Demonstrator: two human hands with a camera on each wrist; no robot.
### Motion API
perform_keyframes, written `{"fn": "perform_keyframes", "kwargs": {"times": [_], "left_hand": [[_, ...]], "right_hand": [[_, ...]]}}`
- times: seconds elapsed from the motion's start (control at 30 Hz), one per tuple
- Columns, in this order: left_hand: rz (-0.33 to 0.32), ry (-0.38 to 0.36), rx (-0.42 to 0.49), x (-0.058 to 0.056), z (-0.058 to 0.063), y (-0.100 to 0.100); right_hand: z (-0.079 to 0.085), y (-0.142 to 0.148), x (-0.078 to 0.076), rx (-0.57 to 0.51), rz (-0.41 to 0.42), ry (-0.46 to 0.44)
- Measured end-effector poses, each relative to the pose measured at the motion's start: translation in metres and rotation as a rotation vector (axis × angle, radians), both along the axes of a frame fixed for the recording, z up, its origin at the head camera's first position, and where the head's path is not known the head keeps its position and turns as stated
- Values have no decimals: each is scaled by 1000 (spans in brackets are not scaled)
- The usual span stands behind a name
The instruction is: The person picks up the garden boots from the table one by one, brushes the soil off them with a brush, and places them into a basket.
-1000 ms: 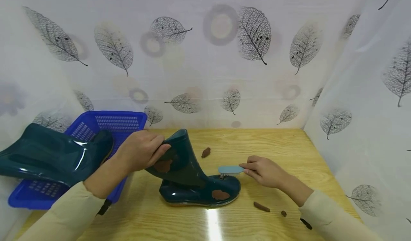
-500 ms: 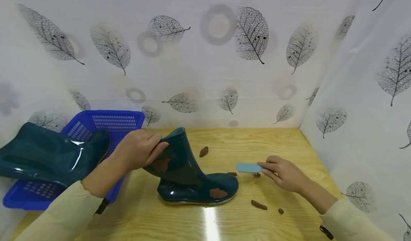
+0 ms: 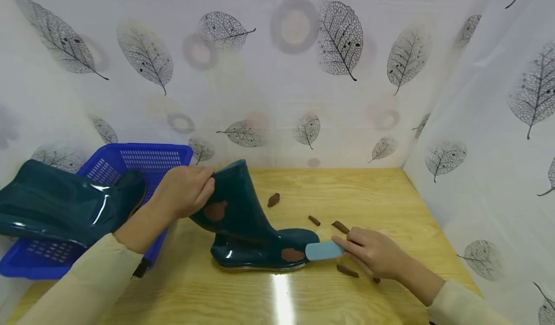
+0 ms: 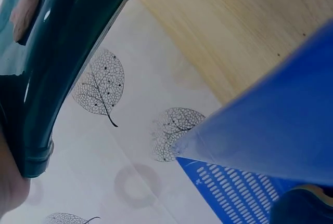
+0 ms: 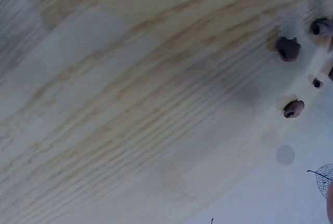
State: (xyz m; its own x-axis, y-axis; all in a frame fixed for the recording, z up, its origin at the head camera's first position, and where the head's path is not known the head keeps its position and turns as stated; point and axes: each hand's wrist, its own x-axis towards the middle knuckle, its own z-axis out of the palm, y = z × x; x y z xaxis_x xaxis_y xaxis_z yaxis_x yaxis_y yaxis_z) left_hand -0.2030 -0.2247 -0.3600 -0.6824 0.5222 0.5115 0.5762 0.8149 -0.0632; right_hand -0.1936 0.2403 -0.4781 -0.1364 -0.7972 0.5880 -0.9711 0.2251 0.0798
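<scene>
In the head view, a dark green rubber boot [image 3: 243, 204] is on the table with its toe to the right. My left hand [image 3: 184, 190] grips the top of its shaft, which leans left. Brown mud-like patches mark the shaft [image 3: 215, 211] and the forefoot [image 3: 293, 254]. My right hand [image 3: 375, 253] pinches a light blue brush [image 3: 323, 251] at the boot's toe; its bristles are hidden. The left wrist view catches the boot [image 4: 73, 63] with a raised brown lump [image 4: 26, 12]. The right wrist view shows table and brown bits [image 5: 288, 49], no brush.
At the left, a second green boot [image 3: 56, 202] lies across a blue perforated basket [image 3: 156, 159]. Several brown pieces are scattered on the table, among them one behind the boot [image 3: 273, 200] and one near the right hand [image 3: 348, 270]. A leaf-patterned curtain [image 3: 269, 84] encloses the table.
The brush left the top of the toe, swung right with a brown piece coming off onto the table, then came back lower to the toe's front. The left hand keeps gripping the boot.
</scene>
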Motion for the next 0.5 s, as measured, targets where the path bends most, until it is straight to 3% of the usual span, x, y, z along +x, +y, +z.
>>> {"fn": "perform_keyframes", "kwargs": {"times": [0.2, 0.4, 0.5], "left_hand": [[68, 36, 54, -2, 0, 0], [69, 42, 112, 8, -13, -2], [71, 21, 121, 6, -11, -4]], "right_hand": [[0, -1, -3, -12, 9, 69], [-4, -4, 8, -25, 17, 54], [-4, -9, 5, -36, 18, 58]]}}
